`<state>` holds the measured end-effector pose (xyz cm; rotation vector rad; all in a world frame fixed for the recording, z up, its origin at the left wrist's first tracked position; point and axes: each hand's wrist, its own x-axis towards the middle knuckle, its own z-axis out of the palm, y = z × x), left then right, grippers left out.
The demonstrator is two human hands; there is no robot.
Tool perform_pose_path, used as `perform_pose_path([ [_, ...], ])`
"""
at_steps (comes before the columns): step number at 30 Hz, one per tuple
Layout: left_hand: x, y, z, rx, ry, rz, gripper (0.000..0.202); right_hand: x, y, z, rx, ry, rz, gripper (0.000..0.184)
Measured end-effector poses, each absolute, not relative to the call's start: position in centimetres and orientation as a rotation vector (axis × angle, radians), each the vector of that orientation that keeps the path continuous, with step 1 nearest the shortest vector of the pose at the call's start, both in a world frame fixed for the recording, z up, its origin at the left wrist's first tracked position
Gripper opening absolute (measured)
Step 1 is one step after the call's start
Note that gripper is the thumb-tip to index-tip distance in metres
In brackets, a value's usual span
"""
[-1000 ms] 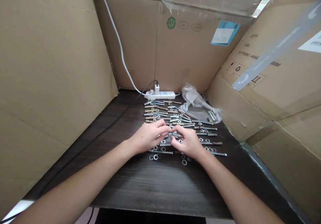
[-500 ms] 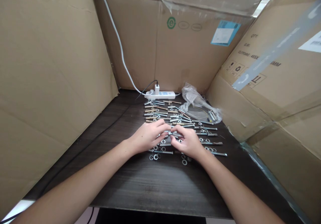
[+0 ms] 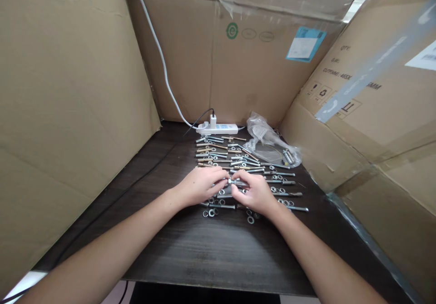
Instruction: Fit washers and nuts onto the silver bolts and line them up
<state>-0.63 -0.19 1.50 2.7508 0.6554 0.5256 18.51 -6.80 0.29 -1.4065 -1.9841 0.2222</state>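
Item: one bolt (image 3: 233, 181), short, bright zinc-grey metal with a thicker collar at its middle, held level above the table (image 3: 218, 254) straight in front of the power strip (image 3: 218, 128), well short of it. My left hand (image 3: 200, 188) is curled, thumb and forefinger pinched on the bolt's left end. My right hand (image 3: 256, 194) is likewise curled, fingertips closed on the right end. Whether the collar is a nut or a washer I cannot make out at this size. Beneath and around both hands, running from the power strip back toward me: rows of bolts (image 3: 218, 153), slender, silvery, some brass-toned, with small round washers (image 3: 211, 213) paired beside them. Right of the power strip: a crumpled clear plastic bag (image 3: 264, 133), glossy, with fasteners inside. Table surface: dark wood grain, matt. The power strip is white moulded plastic with a white cable (image 3: 160, 58) rising from it up the brown corrugated cardboard boxes (image 3: 68, 113) that wall in the table on three sides. Change against half a second ago: both hands have kept their pinch and their place, and the bolt has barely shifted.
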Motion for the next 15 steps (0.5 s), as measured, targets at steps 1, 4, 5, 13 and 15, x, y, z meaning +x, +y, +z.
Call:
perform_pose_path([
  [1,-0.61,-0.17,1.50,2.762,0.664,0.511,0.020,18.54,-6.78,0.25,-1.412,-1.986,0.223,0.013],
  [4,-0.60,-0.19,1.53,2.784,0.692,0.493,0.023,18.60,-6.72,0.14,-1.409,-1.988,0.230,0.013],
  [5,-0.60,-0.23,1.55,2.778,0.703,0.512,0.021,18.60,-6.70,0.12,-1.404,-1.986,0.230,0.013],
  [13,-0.73,-0.53,1.55,2.795,0.640,0.653,0.020,18.58,-6.71,0.23,-1.394,-1.983,0.228,0.014],
  [15,-0.77,-0.47,1.49,2.801,0.629,0.653,0.021,18.59,-6.72,0.19,-1.398,-1.983,0.231,0.014],
])
